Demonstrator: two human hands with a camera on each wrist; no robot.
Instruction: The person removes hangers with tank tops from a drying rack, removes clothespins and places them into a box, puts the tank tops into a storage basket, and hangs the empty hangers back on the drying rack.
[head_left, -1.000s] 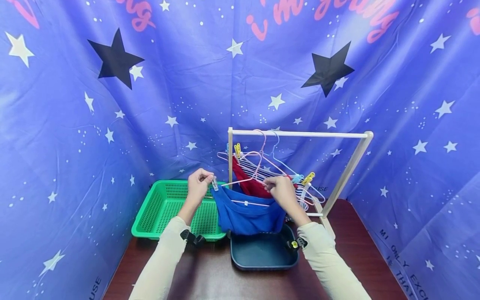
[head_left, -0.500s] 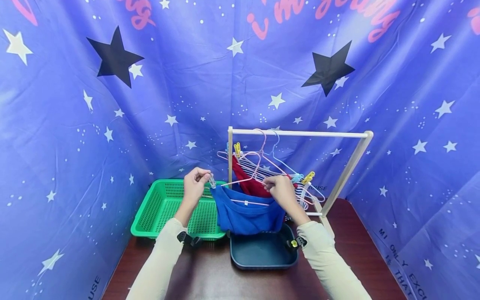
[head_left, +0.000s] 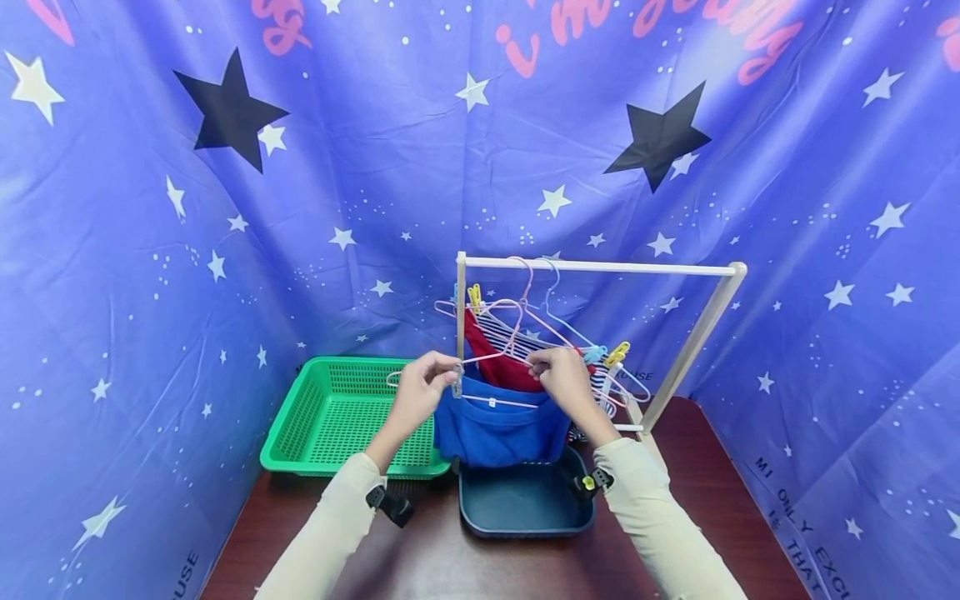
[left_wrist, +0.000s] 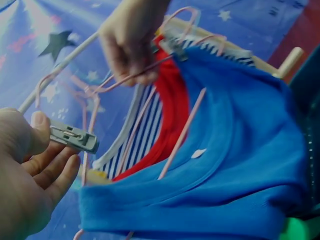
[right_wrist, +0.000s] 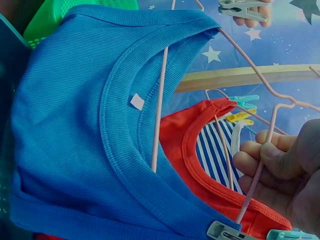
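My left hand (head_left: 420,387) pinches a grey clothespin (left_wrist: 74,137) between thumb and fingers, close to the left arm of a pink hanger (right_wrist: 245,52). On that hanger hangs a blue top (head_left: 498,437), its neckline spread and the hanger's lower bar showing inside with a small white tag (right_wrist: 137,101). The left strap lies below the clothespin, apart from it in the left wrist view. My right hand (head_left: 562,379) pinches the hanger's right arm with thumb and fingers. Another grey clothespin (right_wrist: 225,231) clips the right strap beneath that hand.
Behind stands a wooden rack (head_left: 592,267) bearing hangers with a red top (right_wrist: 182,122) and a striped top (right_wrist: 212,150), with yellow (head_left: 617,356) and blue pegs. A green basket (head_left: 277,450) sits left, a dark tray (head_left: 525,523) in front, under the blue top.
My left hand, still pinching the clothespin, first drew slightly left, then moved right and inward along the hanger. My right hand stays on the hanger's right arm.
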